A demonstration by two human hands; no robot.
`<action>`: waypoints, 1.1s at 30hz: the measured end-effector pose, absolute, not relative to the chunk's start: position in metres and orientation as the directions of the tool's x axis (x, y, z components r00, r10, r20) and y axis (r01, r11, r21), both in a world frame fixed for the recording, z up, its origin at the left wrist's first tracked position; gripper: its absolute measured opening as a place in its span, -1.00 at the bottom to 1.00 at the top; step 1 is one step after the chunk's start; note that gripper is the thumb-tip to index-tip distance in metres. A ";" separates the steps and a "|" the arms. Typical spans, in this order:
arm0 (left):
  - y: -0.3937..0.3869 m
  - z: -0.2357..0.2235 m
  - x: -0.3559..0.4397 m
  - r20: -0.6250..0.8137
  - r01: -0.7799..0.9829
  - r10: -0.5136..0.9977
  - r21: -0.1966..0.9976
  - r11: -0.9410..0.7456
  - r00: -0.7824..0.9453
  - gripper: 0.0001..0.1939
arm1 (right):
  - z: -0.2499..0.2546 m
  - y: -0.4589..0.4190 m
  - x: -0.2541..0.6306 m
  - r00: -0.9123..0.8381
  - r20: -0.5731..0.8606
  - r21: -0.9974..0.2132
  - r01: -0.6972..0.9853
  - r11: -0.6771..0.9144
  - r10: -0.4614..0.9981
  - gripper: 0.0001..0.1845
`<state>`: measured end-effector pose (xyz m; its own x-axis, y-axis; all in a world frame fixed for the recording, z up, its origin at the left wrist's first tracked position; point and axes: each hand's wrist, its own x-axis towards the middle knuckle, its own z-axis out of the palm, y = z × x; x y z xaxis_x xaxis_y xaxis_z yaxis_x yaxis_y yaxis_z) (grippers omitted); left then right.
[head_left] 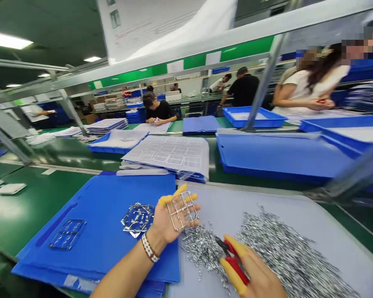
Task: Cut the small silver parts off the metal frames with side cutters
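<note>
My left hand, with yellow finger cots and a beaded bracelet, holds a silver metal runner frame against its fingers. My right hand, also wearing yellow cots, grips red-handled side cutters with their dark jaws pointing left. Both hands are over a grey mat covered by a large heap of small silver metal pieces and a smaller heap. To the left, a blue plastic sheet carries a star-shaped metal frame and a flat rectangular one.
A stack of printed sheets lies beyond the mat, among blue trays on the green workbench. Metal shelf rails cross the view overhead. Several co-workers sit or stand along the benches behind.
</note>
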<state>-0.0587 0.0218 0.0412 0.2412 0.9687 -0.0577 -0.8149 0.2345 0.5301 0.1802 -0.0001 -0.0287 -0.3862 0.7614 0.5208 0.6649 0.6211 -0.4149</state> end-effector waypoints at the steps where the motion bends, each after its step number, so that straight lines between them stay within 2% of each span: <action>1: 0.022 0.034 -0.045 -0.081 -0.804 0.956 0.523 0.282 0.283 -0.42 | -0.019 0.000 0.176 -0.381 0.508 -0.415 0.677 0.607 0.772 -0.58; 4: 0.019 0.017 -0.022 -0.176 -0.751 0.924 0.541 0.380 0.341 -0.46 | 0.003 -0.001 0.160 -0.374 0.457 -0.396 0.727 0.561 0.807 -0.63; 11: 0.017 0.007 -0.016 -0.306 -0.707 0.932 0.616 0.348 0.192 -0.43 | 0.017 0.005 0.130 -0.363 0.235 -0.337 0.840 0.426 0.902 -0.76; 17: 0.015 0.005 -0.012 -0.244 -0.705 0.956 0.649 0.287 0.164 -0.50 | 0.022 0.012 0.124 -0.350 0.187 -0.322 0.861 0.394 0.918 -0.69; 33: 0.015 0.001 -0.012 -0.223 -0.684 0.963 0.679 0.267 0.155 -0.47 | 0.025 0.013 0.120 -0.353 0.153 -0.346 0.855 0.385 0.923 -0.68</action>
<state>-0.0117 0.0149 0.0011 0.1548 0.9625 -0.2226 -0.6842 0.2670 0.6787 0.1203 0.0131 0.0246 -0.3535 0.9228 0.1531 0.8555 0.3851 -0.3462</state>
